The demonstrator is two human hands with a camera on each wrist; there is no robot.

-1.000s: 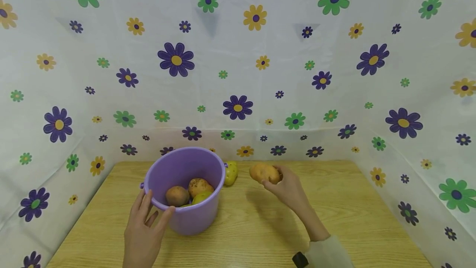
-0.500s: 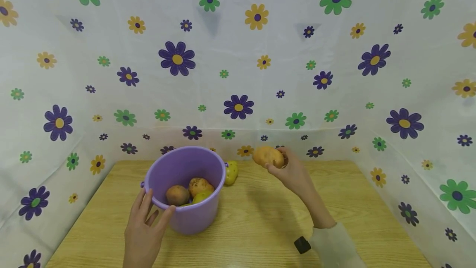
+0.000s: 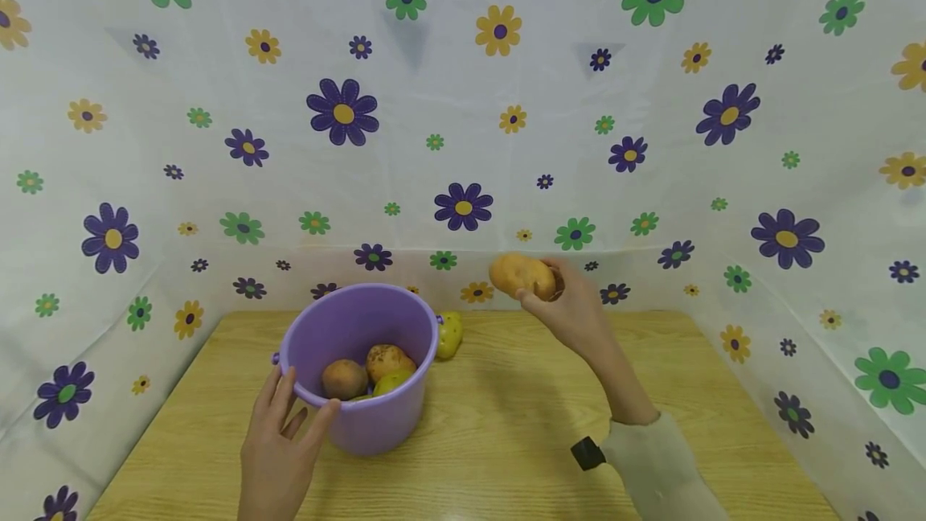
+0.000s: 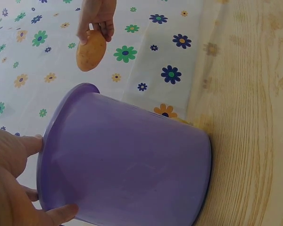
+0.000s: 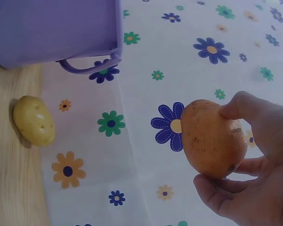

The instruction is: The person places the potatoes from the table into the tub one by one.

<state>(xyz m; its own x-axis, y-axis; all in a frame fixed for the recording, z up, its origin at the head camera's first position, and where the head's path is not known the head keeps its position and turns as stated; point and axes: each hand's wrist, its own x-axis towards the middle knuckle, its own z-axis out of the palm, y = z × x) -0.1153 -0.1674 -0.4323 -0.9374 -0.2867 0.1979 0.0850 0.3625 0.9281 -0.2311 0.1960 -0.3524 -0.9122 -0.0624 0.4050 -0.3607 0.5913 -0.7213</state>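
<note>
In the head view my right hand holds a tan potato between thumb and fingers, raised above the table and right of a purple bucket. The right wrist view shows this potato with a dark spot near its lower end. My left hand rests on the bucket's near left rim, fingers spread; the thumb touches the outer wall. Inside the bucket are a brown potato, a speckled one and a yellow-green rounded item, partly hidden by the rim.
A yellow potato lies on the wooden table just right of the bucket, partly hidden behind it in the head view. A white flowered sheet encloses the back and sides. The bucket's handle hangs at its side.
My right hand has lifted the potato higher, away from the table. The left hand and the bucket have stayed in place.
</note>
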